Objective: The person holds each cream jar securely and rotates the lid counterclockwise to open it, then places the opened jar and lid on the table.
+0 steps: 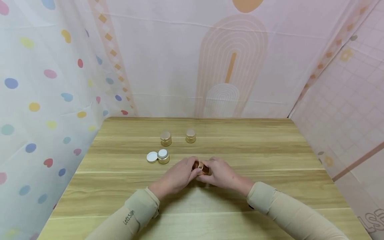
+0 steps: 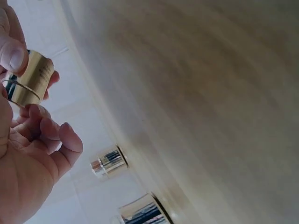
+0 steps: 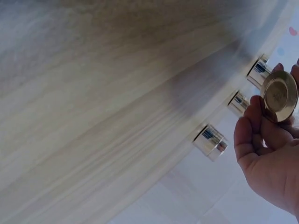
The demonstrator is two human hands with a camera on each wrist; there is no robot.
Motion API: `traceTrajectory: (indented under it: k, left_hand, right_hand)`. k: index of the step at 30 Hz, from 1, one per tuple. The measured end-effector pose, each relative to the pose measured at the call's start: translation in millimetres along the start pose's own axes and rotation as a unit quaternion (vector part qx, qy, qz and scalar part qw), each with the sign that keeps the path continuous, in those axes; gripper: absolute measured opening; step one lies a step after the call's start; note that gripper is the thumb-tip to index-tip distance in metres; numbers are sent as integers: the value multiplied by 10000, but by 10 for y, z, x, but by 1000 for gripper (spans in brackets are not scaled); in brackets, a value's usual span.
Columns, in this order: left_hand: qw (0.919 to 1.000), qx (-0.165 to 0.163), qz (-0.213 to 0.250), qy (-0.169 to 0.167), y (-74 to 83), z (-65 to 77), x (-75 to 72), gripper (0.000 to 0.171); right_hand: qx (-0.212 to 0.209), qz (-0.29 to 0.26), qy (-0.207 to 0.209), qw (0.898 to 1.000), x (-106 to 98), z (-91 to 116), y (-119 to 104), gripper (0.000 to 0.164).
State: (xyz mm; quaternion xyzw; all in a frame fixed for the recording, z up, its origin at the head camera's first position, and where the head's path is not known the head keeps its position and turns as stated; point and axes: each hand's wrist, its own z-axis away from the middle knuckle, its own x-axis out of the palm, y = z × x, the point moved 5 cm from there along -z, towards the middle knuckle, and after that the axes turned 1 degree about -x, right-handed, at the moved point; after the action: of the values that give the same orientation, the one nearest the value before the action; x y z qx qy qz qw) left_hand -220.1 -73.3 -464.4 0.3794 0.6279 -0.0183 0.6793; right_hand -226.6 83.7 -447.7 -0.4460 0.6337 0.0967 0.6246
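Both hands hold one small shiny gold jar (image 1: 201,167), tipped on its side over the front middle of the table. My left hand (image 1: 180,175) grips its left end with thumb and fingers. From the other side my right hand (image 1: 220,175) grips the right end. In the left wrist view the gold jar (image 2: 36,79) shows a seam around it and small print, close to the left hand (image 2: 32,172). In the right wrist view its round, ringed end face (image 3: 279,96) looks out between the fingers of the right hand (image 3: 275,163).
An uncapped gold jar (image 1: 163,156) with a white disc on top stands left of the hands. Its side meets a lid (image 1: 152,157) lying white inside up. Behind stand two capped gold jars, one left (image 1: 166,138), one right (image 1: 190,136), on the wooden table (image 1: 255,140).
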Motion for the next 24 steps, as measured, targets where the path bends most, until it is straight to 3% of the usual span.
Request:
traceTrajectory:
  k: [3, 8, 12, 24]
  left_hand:
    - [9998, -117, 107, 121, -17, 4, -36, 47]
    - [9980, 351, -104, 524, 52, 69, -147, 68]
    - [9948, 711, -366, 630, 121, 106, -194, 60]
    - [9938, 764, -472, 655, 117, 117, -165, 53]
  right_hand:
    - [252, -255, -127, 9993, 5, -10, 28, 22]
    - [813, -602, -159, 9947, -16, 1, 113, 31]
    - [1075, -586, -105, 9924, -50, 22, 155, 47]
    - [1061, -422, 7, 9935, -36, 35, 143, 47]
